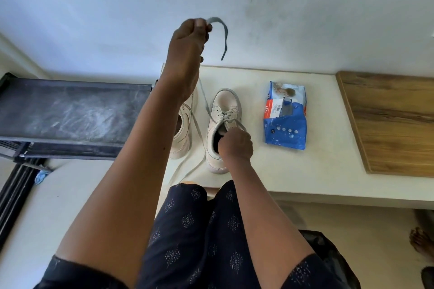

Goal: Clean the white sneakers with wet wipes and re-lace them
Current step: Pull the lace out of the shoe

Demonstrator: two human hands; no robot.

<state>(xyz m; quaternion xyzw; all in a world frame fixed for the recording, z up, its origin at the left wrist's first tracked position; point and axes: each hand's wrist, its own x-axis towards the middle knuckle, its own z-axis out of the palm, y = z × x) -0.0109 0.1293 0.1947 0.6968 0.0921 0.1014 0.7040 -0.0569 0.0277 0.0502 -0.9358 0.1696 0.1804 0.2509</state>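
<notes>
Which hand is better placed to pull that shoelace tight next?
Probably the left hand: it pinches the lace, raised high above the sneaker. The right hand is low, gripping the sneaker's opening, apparently steadying it.

This looks like a room in a home, perhaps near the entrance. A plain painted wall (305, 7), smudged with dark scuffs, rises behind a white bench (305, 171). To the left stands a black metal-framed rack (70, 112) with a dusty fabric shelf, the sort used for shoes. Sneakers (226, 103) and a blue pack of wipes (285, 129) sit on the bench beside a wood-grain board (394, 119). A bare foot (420, 241) rests on the pale floor (352, 230).
</notes>
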